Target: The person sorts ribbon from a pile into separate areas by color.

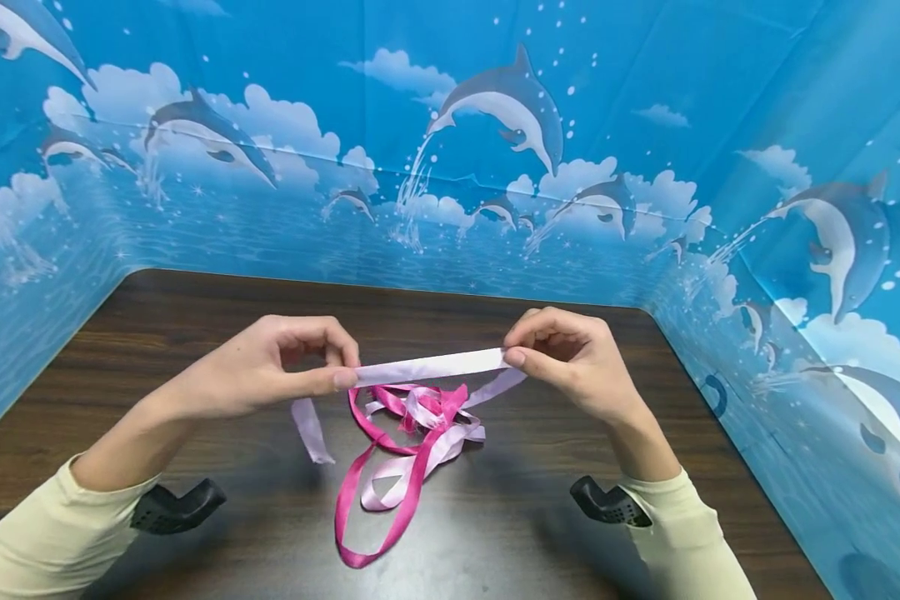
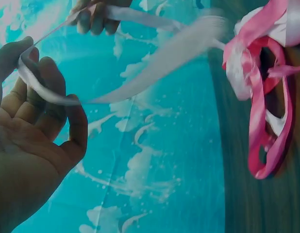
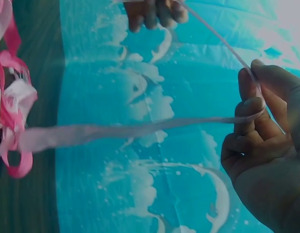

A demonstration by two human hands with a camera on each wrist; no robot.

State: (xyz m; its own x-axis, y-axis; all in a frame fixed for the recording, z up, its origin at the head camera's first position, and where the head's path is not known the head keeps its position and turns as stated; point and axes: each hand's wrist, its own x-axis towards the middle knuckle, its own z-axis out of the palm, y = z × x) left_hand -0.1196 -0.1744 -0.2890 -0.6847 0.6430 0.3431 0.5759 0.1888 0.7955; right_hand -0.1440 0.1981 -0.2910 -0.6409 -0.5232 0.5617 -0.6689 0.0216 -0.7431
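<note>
Both hands are pinching here: the left hand [image 1: 251, 372] and the right hand [image 1: 588, 364] each have a bit of the pale lilac ribbon [image 1: 429, 367] between thumb and fingertips, and the stretch between them is pulled pretty much straight. The main thing to clock is the direction. That stretch runs side to side from one pinch to the other, a touch higher at the right, held up off the table [image 1: 232, 492]. The left hand is the one nearer the loose end, which dangles just below its grip, while from the right hand's grip the ribbon folds back down toward the pile.

Ribbon looks flat, smooth and a bit shiny, almost white where the light hits it.

Below the two grips and between them there's a loopy tangle with a hot pink ribbon [image 1: 386, 546] mixed in, one big loop coming toward the person, some frayed-looking threads in the middle. Can't tell if anything's actually knotted. Past the hands, dolphin backdrop [image 1: 450, 275].
</note>
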